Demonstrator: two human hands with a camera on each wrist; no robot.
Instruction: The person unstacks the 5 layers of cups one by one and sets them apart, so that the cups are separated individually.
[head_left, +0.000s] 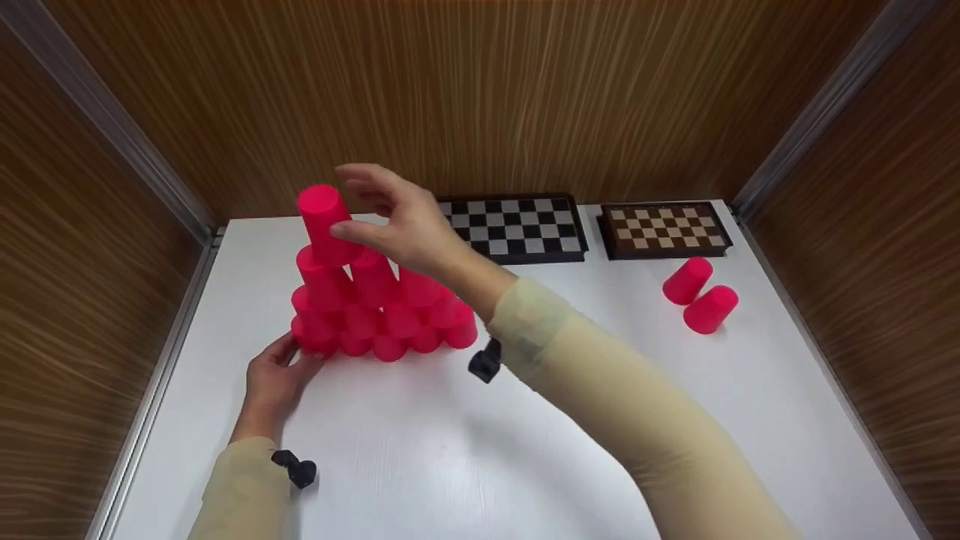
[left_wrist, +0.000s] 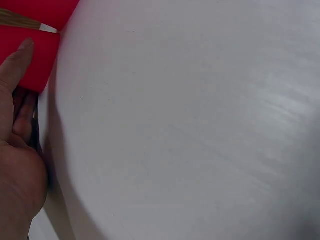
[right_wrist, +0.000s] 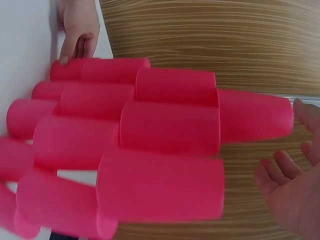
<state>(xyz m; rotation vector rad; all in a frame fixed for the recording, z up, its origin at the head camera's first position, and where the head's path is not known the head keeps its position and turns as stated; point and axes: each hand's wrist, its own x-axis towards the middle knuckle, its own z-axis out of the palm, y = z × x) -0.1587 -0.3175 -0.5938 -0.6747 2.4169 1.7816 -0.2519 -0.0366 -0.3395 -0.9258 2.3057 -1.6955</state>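
Upside-down red plastic cups stand in a stepped stack (head_left: 390, 319) of several layers. The upper row has three cups, and a single top cup (head_left: 321, 217) stands over its left end. My right hand (head_left: 409, 225) is beside that top cup, fingers spread apart and thumb overlapping its side in the head view. In the right wrist view the thumb tip is right at the end of the top cup (right_wrist: 255, 116). Down at the stack's left corner, my left hand (head_left: 274, 379) holds a bottom cup (left_wrist: 35, 55), its thumb on the front and its fingers around the side.
Two more red cups (head_left: 710, 309) stand upside down on the right of the white table (head_left: 465, 457). Behind the stack lies a black-and-silver chessboard (head_left: 517, 225), with a smaller brown chessboard (head_left: 664, 229) to its right. Wood-grain walls (head_left: 480, 97) close in the table.
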